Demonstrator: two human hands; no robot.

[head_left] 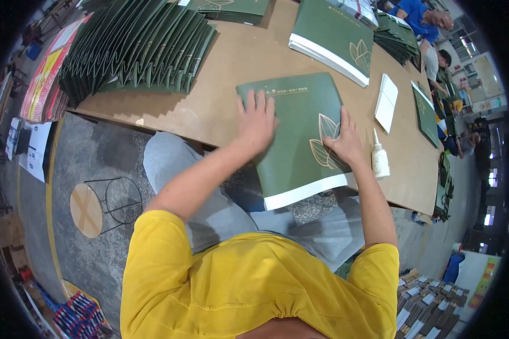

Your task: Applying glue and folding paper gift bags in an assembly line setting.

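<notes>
Flat green card sheet, hands pressing

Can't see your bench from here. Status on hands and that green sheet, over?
Left hand and right hand flat on green sheet. Sheet overhangs table edge. Glue bottle beside right hand, apart.

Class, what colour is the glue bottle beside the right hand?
White glue bottle; head view shows it best.
</notes>
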